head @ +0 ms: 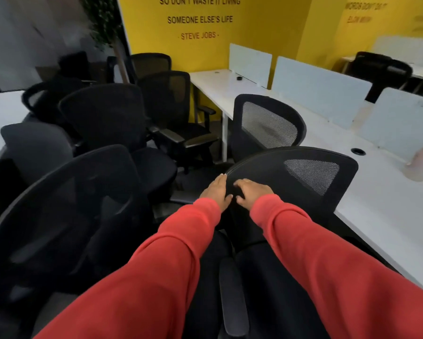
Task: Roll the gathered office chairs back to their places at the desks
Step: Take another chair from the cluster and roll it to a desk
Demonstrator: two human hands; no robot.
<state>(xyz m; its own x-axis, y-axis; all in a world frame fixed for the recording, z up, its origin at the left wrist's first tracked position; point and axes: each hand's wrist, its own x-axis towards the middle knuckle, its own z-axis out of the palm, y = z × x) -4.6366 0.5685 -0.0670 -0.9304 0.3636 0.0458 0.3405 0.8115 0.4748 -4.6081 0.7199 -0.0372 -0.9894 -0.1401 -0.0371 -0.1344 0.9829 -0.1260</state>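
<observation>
Both hands on the top of a chair back, beside the long white surface.

The left hand [216, 192] and right hand [252, 192] lie close together on the upper rim of the nearest office chair [291, 182], fingers curled over the edge in a light grasp rather than a tight clench. The chair stands right in front of the person, its mesh back toward the white surface [389, 216] at the right, another chair [266, 123] just beyond it. The gathered chairs [103, 133] crowd the left. On casters it should roll easily yet swivel and wander; the stiff frame rim is the sound place to hold, since the mesh gives. Armrests may catch on neighbouring chairs or the surface edge.
</observation>
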